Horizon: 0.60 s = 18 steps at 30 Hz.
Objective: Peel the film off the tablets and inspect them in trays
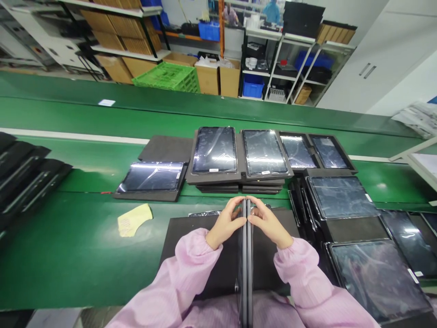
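Note:
Two thin tablets (pixel 246 269) stand upright and face to face in front of me, seen edge-on with their grey rims toward the camera. On their left side is my left hand (pixel 227 222), thumb and fingers closed round the far upper edge. My right hand (pixel 269 221) grips the same edge from the right, so the fingertips of both hands nearly meet. Beneath lies a black foam sheet (pixel 184 241), with a strip of shiny film-wrapped material showing at its far edge. The faces of the held tablets are mostly hidden.
Beyond my hands, film-covered tablets (pixel 215 150) lie on stacked black foam trays. More tablets (pixel 341 196) fill the right side. A single tablet (pixel 153 176) and a yellow cloth piece (pixel 134 221) are at left, near stacked black sleeves (pixel 30 182). The green bench (pixel 85 264) runs across.

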Tool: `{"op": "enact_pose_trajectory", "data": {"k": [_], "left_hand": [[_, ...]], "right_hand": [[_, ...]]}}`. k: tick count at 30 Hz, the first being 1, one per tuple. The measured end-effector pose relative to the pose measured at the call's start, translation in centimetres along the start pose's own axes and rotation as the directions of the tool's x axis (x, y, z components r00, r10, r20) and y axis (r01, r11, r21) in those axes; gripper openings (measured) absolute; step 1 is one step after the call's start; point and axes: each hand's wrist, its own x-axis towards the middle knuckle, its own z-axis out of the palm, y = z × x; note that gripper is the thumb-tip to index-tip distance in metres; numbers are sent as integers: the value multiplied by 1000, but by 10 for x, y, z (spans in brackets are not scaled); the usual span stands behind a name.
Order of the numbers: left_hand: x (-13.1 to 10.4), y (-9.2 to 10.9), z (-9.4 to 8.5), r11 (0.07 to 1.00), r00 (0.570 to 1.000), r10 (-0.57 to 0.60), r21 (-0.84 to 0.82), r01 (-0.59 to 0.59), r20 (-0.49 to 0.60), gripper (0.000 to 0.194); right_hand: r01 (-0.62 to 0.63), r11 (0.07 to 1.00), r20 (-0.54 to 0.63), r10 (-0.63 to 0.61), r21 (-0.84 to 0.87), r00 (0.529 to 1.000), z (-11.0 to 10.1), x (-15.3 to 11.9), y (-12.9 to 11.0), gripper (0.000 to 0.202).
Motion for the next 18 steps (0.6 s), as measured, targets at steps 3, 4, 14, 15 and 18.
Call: {"op": "enact_pose_trajectory", "data": {"k": [3,4,14,15,18], "left_hand": [[0,1,-1,1000,1000,7,13,-7,4,51],[-1,0,-1,1000,1000,5,12,-5,13,53],[-3,2,-4,999,995,19,39,-23,94,65],[-3,2,-5,999,994,19,38,-23,104,66],[-3,1,-6,999,996,9,36,-12,93,64]], "right_hand": [[11,1000,-25,-11,-17,1000,0,-1,1,52],[12,999,-21,-13,-30,1000,0,-1,1,54],[-3,999,87,6,-38,996,-6,-5,7,73],[-2,999,96,5,-32,995,-7,-5,7,74],[-3,1000,97,5,-22,995,-7,-5,7,74]]}}
